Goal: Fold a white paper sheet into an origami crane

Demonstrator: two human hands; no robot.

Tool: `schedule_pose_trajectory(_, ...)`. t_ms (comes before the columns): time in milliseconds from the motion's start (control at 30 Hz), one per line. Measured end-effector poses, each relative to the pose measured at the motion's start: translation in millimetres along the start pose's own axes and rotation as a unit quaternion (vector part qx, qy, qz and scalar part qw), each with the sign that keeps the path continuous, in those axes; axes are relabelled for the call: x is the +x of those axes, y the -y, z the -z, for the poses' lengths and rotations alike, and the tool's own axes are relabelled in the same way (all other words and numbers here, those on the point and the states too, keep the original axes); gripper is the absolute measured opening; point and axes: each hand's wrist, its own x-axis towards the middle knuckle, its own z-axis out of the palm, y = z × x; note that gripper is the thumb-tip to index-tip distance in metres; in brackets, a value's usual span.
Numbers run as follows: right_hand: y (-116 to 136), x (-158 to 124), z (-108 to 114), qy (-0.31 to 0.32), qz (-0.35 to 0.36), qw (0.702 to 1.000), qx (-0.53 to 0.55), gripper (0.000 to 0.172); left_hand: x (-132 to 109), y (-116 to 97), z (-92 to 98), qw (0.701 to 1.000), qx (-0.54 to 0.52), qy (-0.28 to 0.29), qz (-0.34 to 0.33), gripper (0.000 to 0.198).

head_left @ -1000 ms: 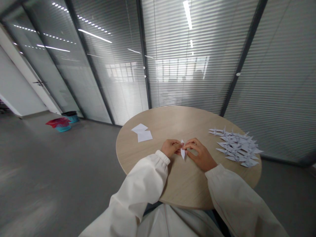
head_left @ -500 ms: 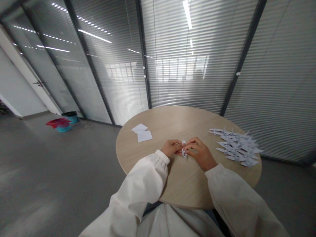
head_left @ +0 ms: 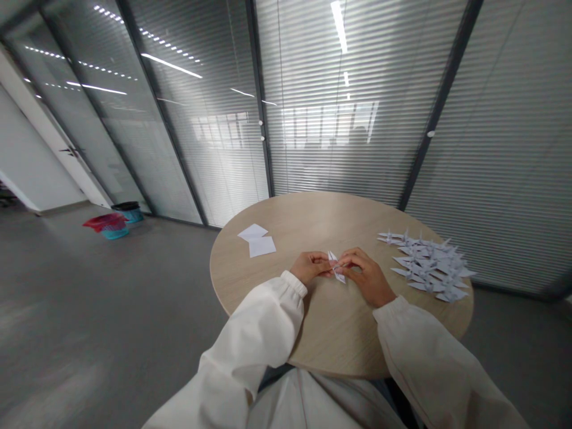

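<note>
And here we were at the round wooden desk [head_left: 330, 333], both hands up at the middle of it! Our left grip [head_left: 308, 267] was closed in a tight pinch, its fingertips [head_left: 325, 260] on the left end of a narrow folded white paper piece [head_left: 337, 266]. Our right grip [head_left: 365, 277] was closed on the same piece from the other side, fingers curled over the top, with almost no gap between the two grips. The paper sat between them, lifted just off the wood, slanting down to the right, near the desk's centre and toward our near edge.

Over by the far left edge lay two loose white paper squares [head_left: 256, 240], overlapping, well clear of our hands. Out on the right edge, a big heap of white origami cranes [head_left: 426, 268] lay piled up, just beyond our right grip. White sleeves [head_left: 254, 322] ran down both forearms, and behind the desk stood a glass partition with blinds [head_left: 348, 119].
</note>
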Motion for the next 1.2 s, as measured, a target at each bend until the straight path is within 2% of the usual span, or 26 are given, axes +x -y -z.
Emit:
schedule_pose_trajectory(333,-4.1,0.5,0.6,0.01,-0.054,0.997,0.049,0.02,-0.3,-3.8,-3.5,0.998,0.019,-0.005,-0.052,0.046)
schedule_pose_trajectory(500,-3.7,0.0,-0.4,-0.02,-0.062,0.997,0.039,0.021,0.5,-1.7,-3.4,0.998,0.012,0.0,-0.069,0.045)
schedule_pose_trajectory(633,-3.1,-0.8,-1.1,-0.035,-0.103,0.993,0.046,0.023,-0.2,-0.9,-4.1,0.997,0.02,0.001,-0.072,0.041)
schedule_pose_trajectory(933,-10.4,-2.0,-2.2,-0.013,-0.142,0.988,0.062,0.027,-0.5,1.8,-4.3,0.992,0.072,0.009,-0.104,0.031)
schedule_pose_trajectory(1100,-12.1,-2.2,-1.9,-0.01,-0.156,0.986,0.06,0.028,-2.9,1.3,-5.7,0.99,0.095,0.013,-0.103,0.039)
schedule_pose_trajectory(1200,-11.3,-2.2,-2.0,-0.002,-0.16,0.985,0.057,0.026,-7.2,-3.5,-8.6,0.986,0.134,-0.003,-0.104,0.047)
